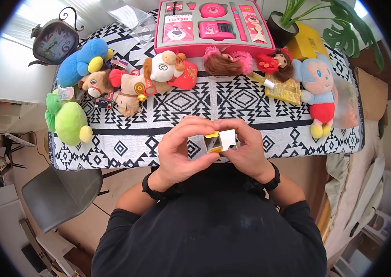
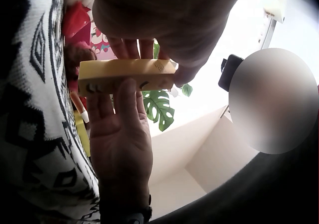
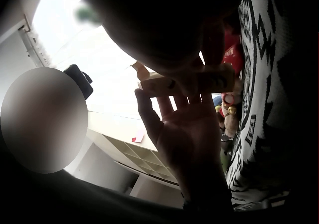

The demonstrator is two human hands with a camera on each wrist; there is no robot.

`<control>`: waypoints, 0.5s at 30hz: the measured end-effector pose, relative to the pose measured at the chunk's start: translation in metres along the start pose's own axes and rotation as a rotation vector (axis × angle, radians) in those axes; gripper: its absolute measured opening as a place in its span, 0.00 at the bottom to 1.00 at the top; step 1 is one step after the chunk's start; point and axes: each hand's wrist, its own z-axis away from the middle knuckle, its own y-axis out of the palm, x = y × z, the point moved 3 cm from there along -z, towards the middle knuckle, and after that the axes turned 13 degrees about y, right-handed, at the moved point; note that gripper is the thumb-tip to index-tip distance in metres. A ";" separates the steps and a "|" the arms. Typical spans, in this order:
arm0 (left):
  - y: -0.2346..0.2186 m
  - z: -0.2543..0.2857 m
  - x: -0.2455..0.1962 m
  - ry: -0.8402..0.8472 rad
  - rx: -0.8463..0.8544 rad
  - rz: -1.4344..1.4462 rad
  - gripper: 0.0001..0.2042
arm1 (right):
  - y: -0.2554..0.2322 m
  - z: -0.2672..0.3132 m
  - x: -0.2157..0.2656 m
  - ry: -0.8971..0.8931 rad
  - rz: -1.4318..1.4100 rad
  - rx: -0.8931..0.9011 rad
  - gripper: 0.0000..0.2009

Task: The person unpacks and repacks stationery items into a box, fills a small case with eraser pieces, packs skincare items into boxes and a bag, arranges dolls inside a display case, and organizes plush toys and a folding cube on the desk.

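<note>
Both hands hold a small yellow cardboard box (image 1: 213, 148) upright above the front edge of the table, close to the chest. Its upper end stands open, with a white flap (image 1: 227, 137) folded out to the right. My left hand (image 1: 182, 144) grips the box from the left, thumb in front and fingers behind. From the other side, the right hand (image 1: 248, 147) pinches it near the flap. In the left wrist view the box (image 2: 124, 75) is long and narrow, with the right hand (image 2: 122, 142) along one side. The inside of the box is mostly hidden.
On the patterned tablecloth (image 1: 177, 127) lie several plush toys, among them a green one (image 1: 70, 122) at left and a blue-and-red one (image 1: 321, 87) at right. Behind are a pink gift set (image 1: 214, 46), a clock (image 1: 56, 41) and a potted plant (image 1: 282, 27). A yellow packet (image 1: 285, 92) lies right.
</note>
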 end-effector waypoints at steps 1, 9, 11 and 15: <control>0.002 0.002 0.000 -0.021 -0.065 0.018 0.24 | 0.001 -0.001 -0.001 0.039 -0.018 0.010 0.23; 0.002 0.006 0.003 -0.037 -0.103 -0.070 0.14 | 0.001 -0.002 -0.005 0.140 0.003 0.038 0.22; 0.000 0.012 0.009 -0.065 -0.069 -0.096 0.11 | 0.002 -0.003 0.000 0.092 0.041 0.017 0.23; 0.006 0.015 0.011 -0.086 -0.119 -0.072 0.09 | 0.000 0.001 0.004 0.020 0.097 -0.008 0.24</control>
